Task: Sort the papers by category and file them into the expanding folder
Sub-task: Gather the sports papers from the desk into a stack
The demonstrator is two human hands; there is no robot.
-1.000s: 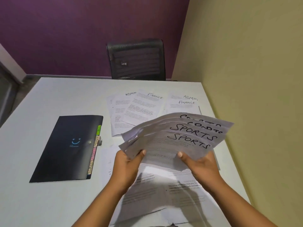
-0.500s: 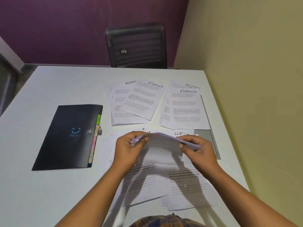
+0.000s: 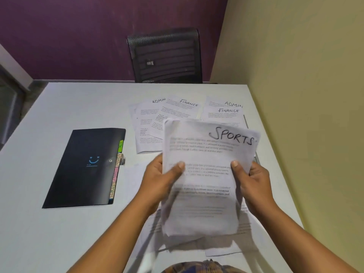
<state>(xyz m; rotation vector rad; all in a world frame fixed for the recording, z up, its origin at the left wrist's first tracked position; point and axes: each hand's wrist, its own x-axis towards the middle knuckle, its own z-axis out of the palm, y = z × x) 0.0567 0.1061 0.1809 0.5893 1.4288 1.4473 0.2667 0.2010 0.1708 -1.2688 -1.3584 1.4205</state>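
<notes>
Holding a stack of SPORTS papers (image 3: 206, 154) raised over the near right part of the table (image 3: 78, 107), the person has both hands closed on it. The left hand (image 3: 159, 180) clasps the left edge and the right hand (image 3: 254, 182) the right edge, each at about mid-height, thumbs on the printed face and fingers behind. The stack is tilted toward the camera, heading at the top and far end. Its lower end is blurred, so whether it touches the loose sheets (image 3: 222, 251) beneath cannot be told. Judged by appearance, the stack is light and limp. The sheets would slide on one another and fan or sag if taken by one corner, so the present two-sided hold is sound. A firm pinch along one long edge should serve once a hand must be freed. The expanding folder (image 3: 84, 168) lies flat on the table to the left of the left hand, apart from the stack. Its flap is fastened and the coloured tabs (image 3: 116, 174) show along its right edge — it needs opening before anything goes in. Two spreads marked ADMIN and FINANCE — a left spread (image 3: 149, 123) and a right spread (image 3: 224, 113) — lie on the table beyond the stack, partly hidden by it.
</notes>
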